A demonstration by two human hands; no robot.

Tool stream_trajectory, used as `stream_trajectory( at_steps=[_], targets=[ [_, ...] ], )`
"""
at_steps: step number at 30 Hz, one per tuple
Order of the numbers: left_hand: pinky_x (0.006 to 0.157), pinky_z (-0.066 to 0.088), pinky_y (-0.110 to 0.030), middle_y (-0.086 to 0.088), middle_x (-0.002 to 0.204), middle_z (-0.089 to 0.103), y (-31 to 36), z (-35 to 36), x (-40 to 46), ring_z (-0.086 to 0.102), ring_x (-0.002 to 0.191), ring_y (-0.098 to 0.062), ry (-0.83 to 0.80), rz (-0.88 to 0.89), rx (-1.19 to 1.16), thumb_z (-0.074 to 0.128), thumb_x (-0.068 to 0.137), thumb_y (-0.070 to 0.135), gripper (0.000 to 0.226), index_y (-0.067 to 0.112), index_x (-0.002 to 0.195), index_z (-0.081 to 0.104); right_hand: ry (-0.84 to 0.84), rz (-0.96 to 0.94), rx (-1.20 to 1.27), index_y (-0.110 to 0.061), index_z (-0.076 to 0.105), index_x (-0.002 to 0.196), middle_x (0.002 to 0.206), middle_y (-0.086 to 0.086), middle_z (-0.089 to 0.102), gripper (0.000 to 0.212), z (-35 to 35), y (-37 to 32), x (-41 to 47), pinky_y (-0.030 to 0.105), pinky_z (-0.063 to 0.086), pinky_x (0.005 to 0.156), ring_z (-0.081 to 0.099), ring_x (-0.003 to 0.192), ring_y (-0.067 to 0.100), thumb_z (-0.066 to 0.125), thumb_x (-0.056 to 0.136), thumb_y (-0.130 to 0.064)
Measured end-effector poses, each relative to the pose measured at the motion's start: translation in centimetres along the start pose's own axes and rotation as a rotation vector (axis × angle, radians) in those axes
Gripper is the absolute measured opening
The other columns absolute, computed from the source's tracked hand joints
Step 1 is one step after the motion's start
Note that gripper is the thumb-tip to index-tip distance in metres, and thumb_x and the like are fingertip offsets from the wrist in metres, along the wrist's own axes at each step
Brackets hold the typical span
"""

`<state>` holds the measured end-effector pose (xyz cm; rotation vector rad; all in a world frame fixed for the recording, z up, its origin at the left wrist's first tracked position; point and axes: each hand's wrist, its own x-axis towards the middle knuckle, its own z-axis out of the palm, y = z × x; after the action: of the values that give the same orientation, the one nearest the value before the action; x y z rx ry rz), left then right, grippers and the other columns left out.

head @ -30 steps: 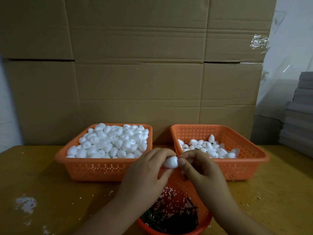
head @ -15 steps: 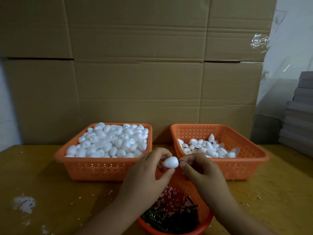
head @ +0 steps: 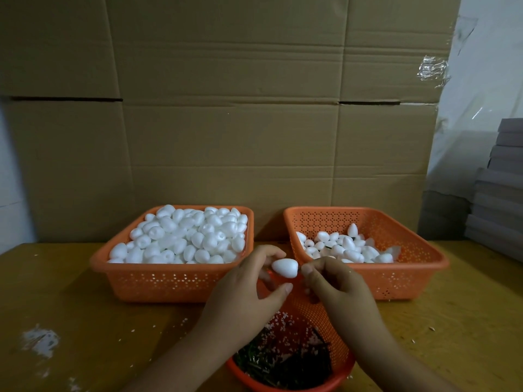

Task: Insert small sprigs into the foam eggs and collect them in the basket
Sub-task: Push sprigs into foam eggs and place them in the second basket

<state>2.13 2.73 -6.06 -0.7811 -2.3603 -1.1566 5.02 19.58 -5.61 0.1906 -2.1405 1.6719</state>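
A white foam egg (head: 284, 267) lies on its side in mid-air between my hands, above the round orange basket (head: 336, 329) of dark green sprigs (head: 277, 366). My left hand (head: 249, 295) curls its fingers round the egg's narrow end, with the thumb just below it. My right hand (head: 336, 287) pinches its fingertips together at the egg's blunt end; the sprig between them is hidden. The left orange basket (head: 175, 281) is heaped with plain eggs. The right orange basket (head: 410, 278) holds a smaller pile of eggs.
Both square baskets stand on a yellow wooden table (head: 70, 306) in front of a wall of cardboard boxes (head: 226, 123). White foam crumbs (head: 39, 339) are scattered at the left. A stack of grey boards (head: 501, 193) rises at the right.
The egg has turned and risen slightly between my fingertips. My left thumb has dropped a little away from it, and my right fingertips have stayed at its blunt end.
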Motion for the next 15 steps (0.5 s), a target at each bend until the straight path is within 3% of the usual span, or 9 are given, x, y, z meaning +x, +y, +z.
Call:
stream_trajectory(
  at_steps=[10, 15],
  targets=[
    [0.065, 0.046, -0.012, 0.037, 0.111, 0.054, 0.03, -0.03, -0.01, 0.058, 0.095, 0.012, -0.008, 0.015, -0.034, 0.063, 0.081, 0.05, 0.028, 0.051, 0.105, 0.05, -0.011, 0.001, -0.009, -0.012, 0.064, 0.067, 0.063, 0.004, 0.064, 0.031, 0.01, 0.06, 0.08, 0.02, 0.047, 0.06, 0.058, 0.06, 0.009, 0.057, 0.094, -0.026],
    [0.07, 0.049, -0.016, 0.031, 0.109, 0.059, 0.01, -0.03, -0.02, 0.058, 0.1, 0.008, -0.003, 0.035, -0.062, 0.057, 0.082, 0.053, 0.023, 0.047, 0.104, 0.054, -0.023, 0.022, 0.073, -0.015, 0.067, 0.078, 0.072, 0.004, 0.066, 0.018, 0.06, -0.13, 0.09, 0.021, 0.048, 0.062, 0.059, 0.065, 0.009, 0.058, 0.092, -0.02]
  ],
)
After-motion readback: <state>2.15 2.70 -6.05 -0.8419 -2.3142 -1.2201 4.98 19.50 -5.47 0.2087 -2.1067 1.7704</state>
